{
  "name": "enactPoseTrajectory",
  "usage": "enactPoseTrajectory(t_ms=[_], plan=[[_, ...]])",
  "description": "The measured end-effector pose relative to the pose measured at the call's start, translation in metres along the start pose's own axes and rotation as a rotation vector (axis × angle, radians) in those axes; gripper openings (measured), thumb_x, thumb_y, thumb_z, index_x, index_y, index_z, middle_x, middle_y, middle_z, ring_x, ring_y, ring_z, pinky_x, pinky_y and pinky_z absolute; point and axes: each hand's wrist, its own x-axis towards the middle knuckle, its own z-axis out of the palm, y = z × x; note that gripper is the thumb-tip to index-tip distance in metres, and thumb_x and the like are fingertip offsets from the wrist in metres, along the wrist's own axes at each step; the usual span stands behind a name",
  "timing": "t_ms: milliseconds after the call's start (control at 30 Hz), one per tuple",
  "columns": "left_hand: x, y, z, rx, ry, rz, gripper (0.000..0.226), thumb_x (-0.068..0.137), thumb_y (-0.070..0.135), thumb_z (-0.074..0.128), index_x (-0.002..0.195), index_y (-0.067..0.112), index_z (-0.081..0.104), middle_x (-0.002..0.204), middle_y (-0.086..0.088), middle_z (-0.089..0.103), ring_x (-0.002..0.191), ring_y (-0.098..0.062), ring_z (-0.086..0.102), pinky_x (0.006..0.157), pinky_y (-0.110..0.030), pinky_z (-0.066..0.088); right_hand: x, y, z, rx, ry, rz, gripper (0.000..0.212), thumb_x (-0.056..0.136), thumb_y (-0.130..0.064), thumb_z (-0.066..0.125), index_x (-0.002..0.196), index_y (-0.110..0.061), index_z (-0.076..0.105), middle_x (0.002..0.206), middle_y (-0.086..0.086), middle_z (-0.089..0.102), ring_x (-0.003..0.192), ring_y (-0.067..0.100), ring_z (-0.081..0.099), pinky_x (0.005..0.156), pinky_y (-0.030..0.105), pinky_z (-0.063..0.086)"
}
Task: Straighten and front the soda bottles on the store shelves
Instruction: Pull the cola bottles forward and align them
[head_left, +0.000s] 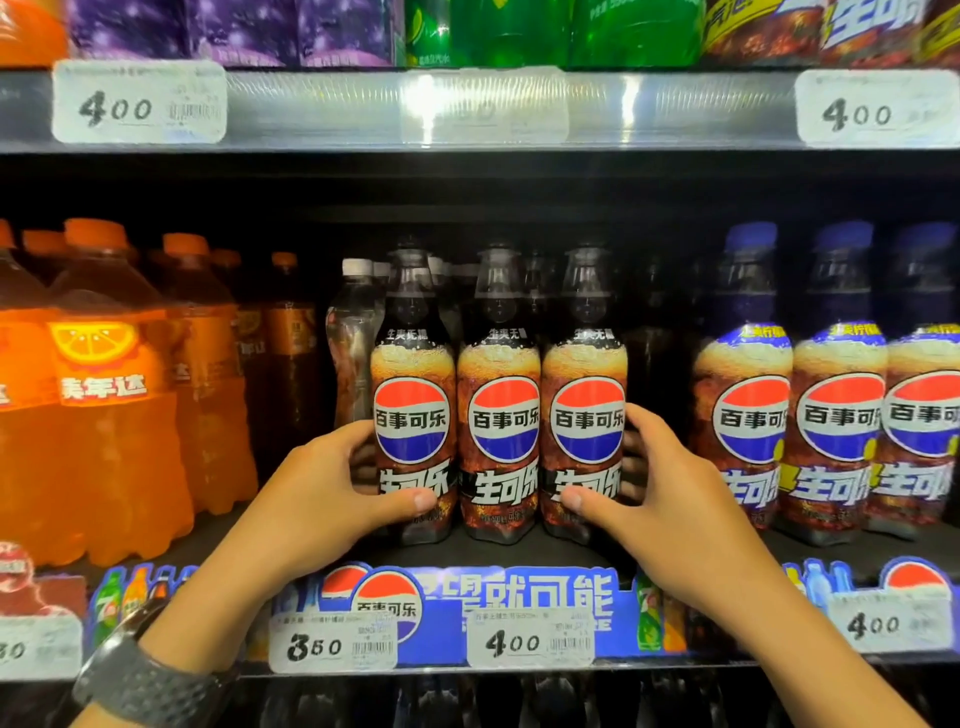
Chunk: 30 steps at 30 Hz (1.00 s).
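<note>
1. Task items: three dark plastic cola bottles with black caps stand upright, side by side and touching, near the front of the dark store shelf (519, 553). I call them the left bottle (413, 395), the middle bottle (501, 410) and the right bottle (584, 395).
2. Left hand (322, 493): it grips the left bottle low on the label, with the thumb across the front and the fingers (363, 462) curled round the outer side.
3. Right hand (670, 488): it grips the right bottle in mirror fashion, thumb in front, fingers wrapped round the far side.
4. Governing relation: the middle bottle lies between the two hands and neither touches it. Long axes are vertical and all three round logos face outward.
5. Judgement: the trio looks bracketed for a joint slide toward the shelf lip. Both hands are equally near, so the pull should be even or the middle bottle may lag.
6. Neighbours: translucent orange soda bottles (104, 415) on the left and blue-capped cola bottles (743, 415) on the right, each apart from the trio.
</note>
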Motion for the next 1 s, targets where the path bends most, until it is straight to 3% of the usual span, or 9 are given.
enactPoseTrajectory(t_ms=[67, 200, 333, 433, 567, 767, 867, 933, 1000], plan=[[-0.003, 0.000, 0.000, 0.025, 0.035, 0.011, 0.070, 0.055, 0.050, 0.081, 0.121, 0.039, 0.057, 0.102, 0.028, 0.068, 0.092, 0.011, 0.063, 0.067, -0.003, 0.047, -0.007, -0.006, 0.001, -0.136, 0.060, -0.026, 0.082, 0.073, -0.042, 0.077, 0.140, -0.036, 0.030, 0.109, -0.040, 0.042, 0.110, -0.008, 0.049, 0.081, 0.002, 0.036], [-0.009, 0.001, -0.001, 0.098, 0.141, 0.088, 0.078, 0.053, 0.066, 0.072, 0.124, 0.055, 0.043, 0.106, 0.033, 0.062, 0.095, 0.011, 0.060, 0.075, -0.014, 0.050, -0.004, -0.045, -0.005, -0.501, 0.446, -0.417, 0.060, 0.083, -0.048, 0.062, 0.134, -0.021, 0.043, 0.127, -0.010, 0.049, 0.114, 0.009, 0.046, 0.088, 0.009, 0.033], [-0.009, 0.004, -0.001, 0.072, 0.192, 0.106, 0.076, 0.054, 0.063, 0.068, 0.126, 0.051, 0.045, 0.103, 0.029, 0.064, 0.092, 0.008, 0.061, 0.076, -0.016, 0.051, 0.050, -0.097, -0.008, -0.378, 0.231, -0.257, 0.048, 0.087, -0.052, 0.058, 0.123, -0.021, 0.051, 0.108, -0.005, 0.061, 0.095, 0.014, 0.059, 0.072, 0.030, 0.052], [-0.007, 0.005, -0.002, 0.056, 0.185, 0.104, 0.073, 0.056, 0.057, 0.070, 0.124, 0.050, 0.047, 0.102, 0.026, 0.065, 0.090, 0.009, 0.062, 0.071, -0.012, 0.051, 0.085, -0.113, -0.004, -0.431, 0.051, -0.106, 0.037, 0.083, -0.054, 0.062, 0.091, -0.018, 0.057, 0.076, -0.003, 0.060, 0.066, 0.012, 0.059, 0.051, 0.028, 0.049], [-0.007, 0.003, -0.003, 0.044, 0.167, 0.108, 0.068, 0.061, 0.051, 0.074, 0.124, 0.050, 0.048, 0.101, 0.029, 0.065, 0.091, 0.011, 0.062, 0.069, -0.007, 0.050, 0.094, -0.111, 0.006, -0.480, 0.081, -0.087, 0.041, 0.074, -0.056, 0.070, 0.073, -0.020, 0.051, 0.069, -0.004, 0.056, 0.061, 0.012, 0.057, 0.046, 0.025, 0.045], [-0.006, 0.001, -0.005, 0.058, 0.172, 0.105, 0.074, 0.067, 0.044, 0.078, 0.134, 0.037, 0.047, 0.115, 0.020, 0.064, 0.094, 0.001, 0.064, 0.082, -0.020, 0.054, 0.080, -0.116, 0.015, -0.499, 0.180, -0.091, 0.047, 0.075, -0.059, 0.069, 0.078, -0.016, 0.050, 0.068, -0.005, 0.053, 0.060, 0.010, 0.053, 0.047, 0.024, 0.044], [-0.016, 0.000, -0.005, 0.102, 0.267, 0.089, 0.083, 0.069, 0.053, 0.073, 0.141, 0.030, 0.041, 0.126, 0.016, 0.058, 0.104, 0.000, 0.059, 0.086, -0.021, 0.049, 0.063, -0.119, 0.014, -0.523, 0.306, -0.167, 0.054, 0.079, -0.059, 0.065, 0.108, -0.015, 0.052, 0.088, -0.004, 0.058, 0.080, 0.016, 0.060, 0.058, 0.030, 0.049], [-0.028, -0.001, -0.006, 0.147, 0.379, 0.155, 0.070, 0.075, 0.052, 0.069, 0.137, 0.030, 0.046, 0.126, 0.016, 0.058, 0.106, 0.001, 0.057, 0.085, -0.016, 0.045, 0.045, -0.115, 0.013, -0.490, 0.405, -0.292, 0.056, 0.084, -0.053, 0.062, 0.125, -0.017, 0.048, 0.112, -0.002, 0.060, 0.099, 0.021, 0.060, 0.074, 0.037, 0.052], [-0.043, -0.002, -0.010, 0.129, 0.452, 0.273, 0.049, 0.083, 0.048, 0.067, 0.127, 0.031, 0.054, 0.119, 0.017, 0.060, 0.105, 0.001, 0.059, 0.086, -0.014, 0.045, 0.020, -0.109, 0.017, -0.383, 0.449, -0.416, 0.041, 0.088, -0.042, 0.061, 0.120, -0.018, 0.053, 0.113, -0.006, 0.059, 0.097, 0.013, 0.058, 0.078, 0.036, 0.050]])
